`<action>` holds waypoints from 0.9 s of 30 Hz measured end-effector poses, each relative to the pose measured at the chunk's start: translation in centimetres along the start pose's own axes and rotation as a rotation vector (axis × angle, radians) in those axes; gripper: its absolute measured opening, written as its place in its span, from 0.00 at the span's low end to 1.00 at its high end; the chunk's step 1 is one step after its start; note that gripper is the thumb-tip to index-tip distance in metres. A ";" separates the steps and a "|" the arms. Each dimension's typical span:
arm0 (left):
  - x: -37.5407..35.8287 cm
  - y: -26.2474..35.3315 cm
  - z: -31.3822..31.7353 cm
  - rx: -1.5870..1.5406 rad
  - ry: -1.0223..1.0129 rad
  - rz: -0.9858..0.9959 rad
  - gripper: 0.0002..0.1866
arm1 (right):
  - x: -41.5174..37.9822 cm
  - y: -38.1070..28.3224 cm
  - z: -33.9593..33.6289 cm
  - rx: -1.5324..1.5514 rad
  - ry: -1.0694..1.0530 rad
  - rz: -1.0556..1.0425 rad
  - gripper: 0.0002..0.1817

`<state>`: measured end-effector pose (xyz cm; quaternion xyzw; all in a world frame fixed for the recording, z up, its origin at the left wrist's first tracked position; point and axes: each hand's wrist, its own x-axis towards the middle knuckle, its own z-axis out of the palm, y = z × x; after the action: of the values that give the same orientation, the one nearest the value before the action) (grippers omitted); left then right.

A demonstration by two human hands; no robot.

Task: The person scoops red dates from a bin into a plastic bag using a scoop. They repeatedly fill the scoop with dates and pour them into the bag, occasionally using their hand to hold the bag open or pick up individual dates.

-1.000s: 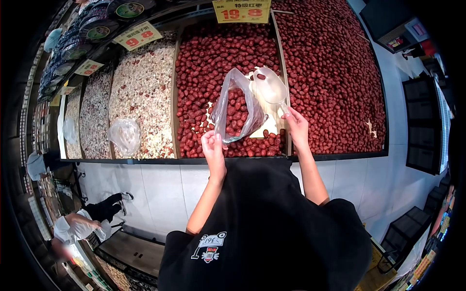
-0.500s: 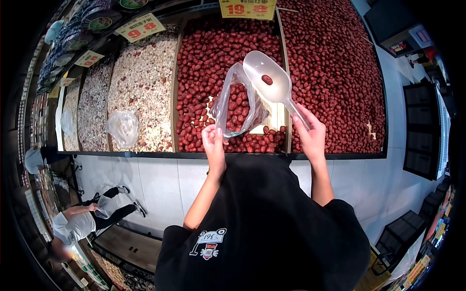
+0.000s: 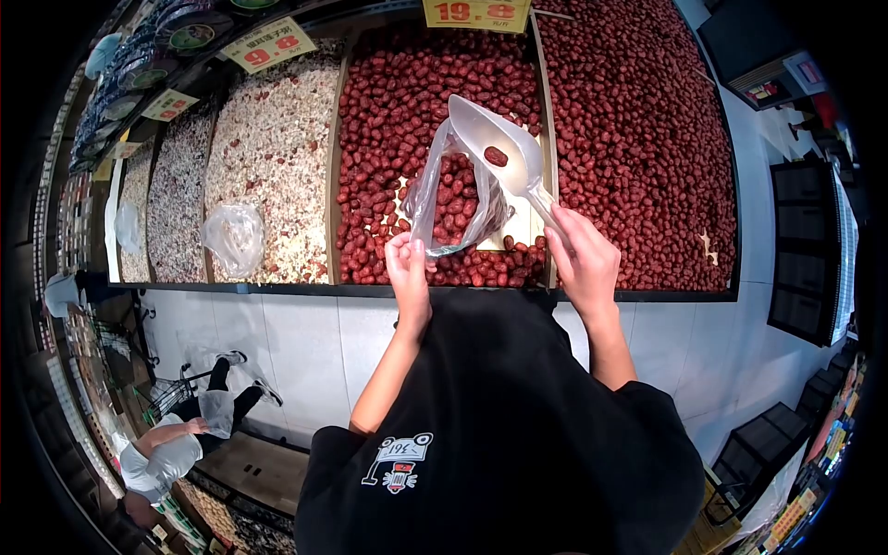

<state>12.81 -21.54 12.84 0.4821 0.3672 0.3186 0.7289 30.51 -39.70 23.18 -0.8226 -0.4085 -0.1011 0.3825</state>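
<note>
A clear plastic bag with red dates inside hangs open over the bin of red dates. My left hand is closed on the bag's near rim. The handle of a translucent white scoop is in my closed right hand. One red date lies in the scoop, whose left edge is at the far rim of the bag. Beside and below the bag, a pale patch of the bin's bottom shows among the dates.
Another bin of smaller red dates lies right of a divider. Left is a bin of pale mixed grains with a crumpled plastic bag. Price signs stand along the back. A person holding a bag is at lower left.
The scoop has moved slightly left and tilted toward the bag, and its date has shifted with it. My right hand has turned and moved left. The person at lower left has bent and moved.
</note>
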 end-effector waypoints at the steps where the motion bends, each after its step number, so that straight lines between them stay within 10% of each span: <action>1: 0.0 -0.1 -0.1 -0.004 0.001 0.001 0.12 | 0.0 -0.1 0.0 -0.010 0.001 -0.015 0.18; 15: 0.0 0.3 0.1 -0.022 -0.008 0.017 0.12 | 0.3 -1.5 0.9 -0.092 -0.017 -0.141 0.19; 27: 0.1 -0.3 -0.5 -0.034 -0.004 0.022 0.11 | -1.5 2.7 3.3 0.742 -0.025 0.651 0.19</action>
<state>12.51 -21.38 12.38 0.4741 0.3550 0.3320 0.7341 31.09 -39.25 18.74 -0.7171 -0.1434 0.1855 0.6563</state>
